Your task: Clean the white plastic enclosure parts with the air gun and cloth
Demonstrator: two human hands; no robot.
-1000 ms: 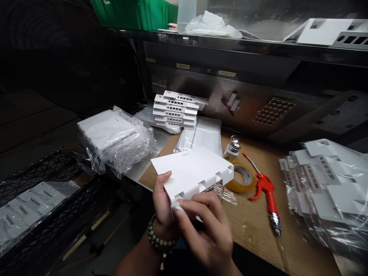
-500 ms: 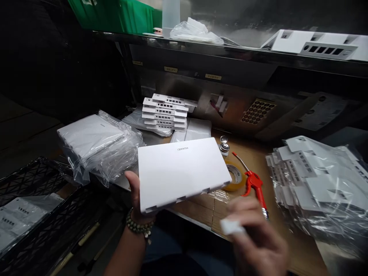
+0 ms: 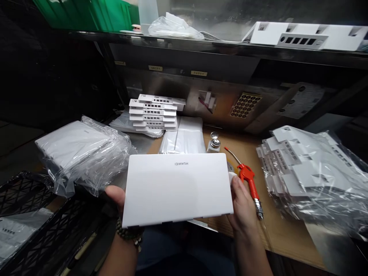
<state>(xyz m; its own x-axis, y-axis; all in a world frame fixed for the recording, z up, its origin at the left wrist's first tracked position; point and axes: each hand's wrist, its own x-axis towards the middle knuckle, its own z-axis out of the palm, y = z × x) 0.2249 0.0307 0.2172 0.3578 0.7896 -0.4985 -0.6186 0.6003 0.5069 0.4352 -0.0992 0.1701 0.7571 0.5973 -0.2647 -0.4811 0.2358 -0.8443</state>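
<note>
Right hand [image 3: 243, 203] moved from apart to right edge of white HUAWEI casing [image 3: 178, 193], gripping it, small white piece [image 3: 232, 175] at fingers; left hand [image 3: 116, 194] grips opposite edge.

The right hand [image 3: 243, 203], apart from the white HUAWEI-marked cover [image 3: 178, 191] 0.5 s ago, now holds its right edge, and the cover hides most of the tape roll [image 3: 230, 167].

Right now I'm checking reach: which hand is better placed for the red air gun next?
Probably the right hand: it is beside the red air gun, though holding the white casing, while the left hand is at the casing's opposite edge.
</note>
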